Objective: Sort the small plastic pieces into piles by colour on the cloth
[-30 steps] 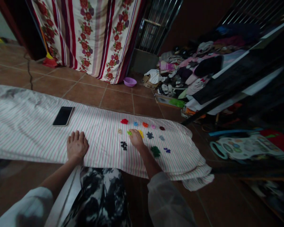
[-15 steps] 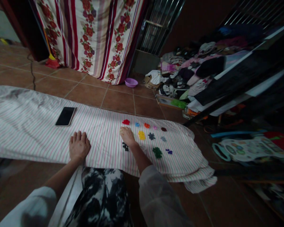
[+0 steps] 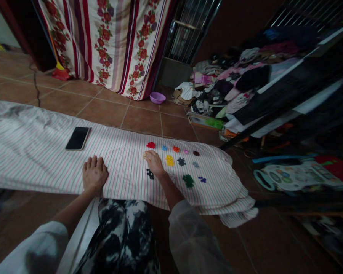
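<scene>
My left hand (image 3: pixel 94 175) lies flat on a striped cloth (image 3: pixel 120 163), fingers stretched and nothing in them. My right hand (image 3: pixel 154 163) is closed, fingertips bent down to the cloth; what they pinch is too small to make out. Just beyond it sits a small red pile (image 3: pixel 151 145), and nearer me a black pile (image 3: pixel 150 174). To its right are a yellow pile (image 3: pixel 169 160) and a dark grey pile (image 3: pixel 181 161). Others around are a blue pile (image 3: pixel 164 148), an orange pile (image 3: pixel 176 149), a green pile (image 3: pixel 188 180) and a purple group (image 3: pixel 202 179).
A phone (image 3: pixel 77 138) rests on the cloth beyond my left hand. Behind are a floral curtain (image 3: pixel 117 45), a purple basin (image 3: pixel 157 97) and a red broom (image 3: pixel 61 73). A heap of clothes (image 3: pixel 225 83) and a dark slanted bar (image 3: pixel 246 133) stand at the right.
The view has shifted slightly, so everything sits a little higher and further left. Both hands keep nearly the same places on the cloth.
</scene>
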`<state>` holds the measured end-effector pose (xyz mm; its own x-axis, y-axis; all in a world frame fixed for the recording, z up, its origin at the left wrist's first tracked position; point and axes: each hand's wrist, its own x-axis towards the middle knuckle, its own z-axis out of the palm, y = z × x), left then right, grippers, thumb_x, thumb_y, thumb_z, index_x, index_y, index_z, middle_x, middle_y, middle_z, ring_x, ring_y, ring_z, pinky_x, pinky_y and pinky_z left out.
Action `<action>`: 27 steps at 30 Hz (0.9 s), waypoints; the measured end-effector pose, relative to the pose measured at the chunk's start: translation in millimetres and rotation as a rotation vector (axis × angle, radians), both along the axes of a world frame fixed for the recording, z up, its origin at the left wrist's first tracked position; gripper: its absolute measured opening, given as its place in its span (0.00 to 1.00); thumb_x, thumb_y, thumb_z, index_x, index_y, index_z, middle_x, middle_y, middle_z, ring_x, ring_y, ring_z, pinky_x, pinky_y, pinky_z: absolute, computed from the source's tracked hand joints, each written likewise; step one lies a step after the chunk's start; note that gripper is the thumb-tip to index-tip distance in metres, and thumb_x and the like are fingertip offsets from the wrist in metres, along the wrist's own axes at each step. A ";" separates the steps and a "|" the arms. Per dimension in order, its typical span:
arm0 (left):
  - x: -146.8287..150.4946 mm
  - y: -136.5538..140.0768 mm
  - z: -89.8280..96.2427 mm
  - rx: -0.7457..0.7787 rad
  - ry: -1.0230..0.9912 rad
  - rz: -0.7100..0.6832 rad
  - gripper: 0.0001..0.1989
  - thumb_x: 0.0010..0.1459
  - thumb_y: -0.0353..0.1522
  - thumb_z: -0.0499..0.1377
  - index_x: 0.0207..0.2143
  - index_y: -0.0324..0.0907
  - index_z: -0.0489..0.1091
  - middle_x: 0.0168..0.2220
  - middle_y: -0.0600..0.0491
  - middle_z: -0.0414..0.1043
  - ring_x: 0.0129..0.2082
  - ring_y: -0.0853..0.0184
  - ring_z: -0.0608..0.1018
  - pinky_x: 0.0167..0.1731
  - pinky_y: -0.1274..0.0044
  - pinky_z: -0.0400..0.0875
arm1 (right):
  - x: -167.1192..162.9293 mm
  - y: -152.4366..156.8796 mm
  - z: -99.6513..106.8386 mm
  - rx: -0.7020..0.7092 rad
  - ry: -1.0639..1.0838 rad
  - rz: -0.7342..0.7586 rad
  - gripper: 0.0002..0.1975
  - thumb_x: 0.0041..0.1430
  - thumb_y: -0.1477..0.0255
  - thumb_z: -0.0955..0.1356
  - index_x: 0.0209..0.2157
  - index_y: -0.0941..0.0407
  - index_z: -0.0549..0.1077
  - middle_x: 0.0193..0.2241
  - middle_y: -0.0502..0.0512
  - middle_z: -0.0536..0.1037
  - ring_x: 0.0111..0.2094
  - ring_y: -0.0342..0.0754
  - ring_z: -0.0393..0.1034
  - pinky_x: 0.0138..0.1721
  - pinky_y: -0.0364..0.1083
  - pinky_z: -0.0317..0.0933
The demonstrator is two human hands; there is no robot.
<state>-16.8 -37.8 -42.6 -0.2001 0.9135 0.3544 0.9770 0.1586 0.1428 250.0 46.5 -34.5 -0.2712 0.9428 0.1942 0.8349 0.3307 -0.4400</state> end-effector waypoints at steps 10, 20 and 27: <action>0.7 -9.2 4.2 0.031 -0.102 -0.108 0.20 0.60 0.35 0.45 0.49 0.37 0.67 0.53 0.42 0.65 0.57 0.56 0.61 0.54 0.64 0.56 | 24.9 -110.4 -8.6 0.169 0.302 -0.203 0.21 0.58 0.78 0.54 0.48 0.59 0.69 0.47 0.62 0.71 0.51 0.48 0.63 0.54 0.51 0.58; 154.5 -19.6 22.5 -0.131 -0.180 -0.561 0.27 0.56 0.44 0.55 0.56 0.45 0.59 0.54 0.45 0.60 0.51 0.57 0.62 0.48 0.68 0.63 | 63.5 -231.2 -25.1 0.117 0.528 -0.414 0.14 0.60 0.72 0.57 0.42 0.53 0.71 0.39 0.58 0.75 0.40 0.47 0.71 0.43 0.48 0.66; 181.2 -10.3 22.9 -0.230 -0.086 -0.655 0.12 0.56 0.38 0.55 0.41 0.46 0.71 0.43 0.47 0.66 0.44 0.60 0.65 0.41 0.70 0.64 | 103.6 -292.3 -58.6 0.073 0.503 -0.558 0.14 0.60 0.66 0.58 0.40 0.50 0.74 0.39 0.58 0.77 0.40 0.51 0.73 0.41 0.51 0.68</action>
<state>164.3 -48.1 -19.7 0.3992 0.9053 0.1452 0.8683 -0.4241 0.2573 353.6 -245.8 -93.1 0.3808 0.8943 0.2352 0.5909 -0.0397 -0.8058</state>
